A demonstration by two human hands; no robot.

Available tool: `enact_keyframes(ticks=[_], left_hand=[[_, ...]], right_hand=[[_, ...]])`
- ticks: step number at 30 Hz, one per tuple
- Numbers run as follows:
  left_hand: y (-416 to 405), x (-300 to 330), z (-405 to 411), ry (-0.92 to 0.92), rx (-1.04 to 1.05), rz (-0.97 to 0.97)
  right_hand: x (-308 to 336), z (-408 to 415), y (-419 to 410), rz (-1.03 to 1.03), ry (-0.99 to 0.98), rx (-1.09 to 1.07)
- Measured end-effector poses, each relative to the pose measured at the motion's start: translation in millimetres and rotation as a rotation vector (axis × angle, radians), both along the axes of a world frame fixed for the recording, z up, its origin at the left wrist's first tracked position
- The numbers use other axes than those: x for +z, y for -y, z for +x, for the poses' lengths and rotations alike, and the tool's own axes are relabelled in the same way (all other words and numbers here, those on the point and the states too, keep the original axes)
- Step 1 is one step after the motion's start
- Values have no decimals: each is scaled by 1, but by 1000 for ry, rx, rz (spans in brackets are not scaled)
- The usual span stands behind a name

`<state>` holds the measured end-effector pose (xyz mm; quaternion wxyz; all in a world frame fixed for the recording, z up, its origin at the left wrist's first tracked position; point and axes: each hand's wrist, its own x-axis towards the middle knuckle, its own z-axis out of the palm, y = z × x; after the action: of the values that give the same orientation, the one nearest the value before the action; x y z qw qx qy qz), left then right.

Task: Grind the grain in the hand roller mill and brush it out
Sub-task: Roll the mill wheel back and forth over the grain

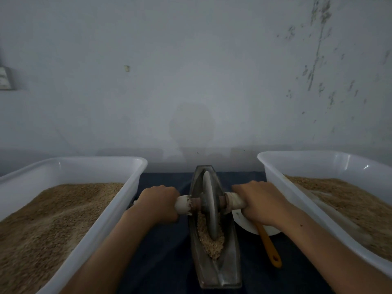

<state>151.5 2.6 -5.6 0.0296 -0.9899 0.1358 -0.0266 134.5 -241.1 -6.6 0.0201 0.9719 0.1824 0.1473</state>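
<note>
A boat-shaped metal trough (228,268) lies lengthwise on the dark cloth in front of me. A grey disc wheel (210,200) stands upright in it on a cross axle with white-wrapped handles. My left hand (158,201) is closed around the left handle (183,205). My right hand (259,201) is closed around the right handle (234,201). Crushed grain (209,240) lies in the trough under and in front of the wheel. An orange brush handle (269,245) lies to the right of the trough, its head hidden under my right wrist.
A white plastic tub (118,209) full of grain stands at the left. Another white tub (275,177) with grain stands at the right. A white bowl (250,225) sits beside the trough under my right hand. A pale wall rises just behind the table.
</note>
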Motion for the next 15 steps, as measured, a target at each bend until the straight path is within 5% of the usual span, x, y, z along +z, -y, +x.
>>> enact_keyframes(ticks=[11, 15], left_hand=[[8, -20, 6, 430, 27, -69], [5, -20, 6, 374, 32, -83]], right_hand=[[-14, 8, -7, 11, 207, -55], [-11, 5, -7, -1, 205, -39]])
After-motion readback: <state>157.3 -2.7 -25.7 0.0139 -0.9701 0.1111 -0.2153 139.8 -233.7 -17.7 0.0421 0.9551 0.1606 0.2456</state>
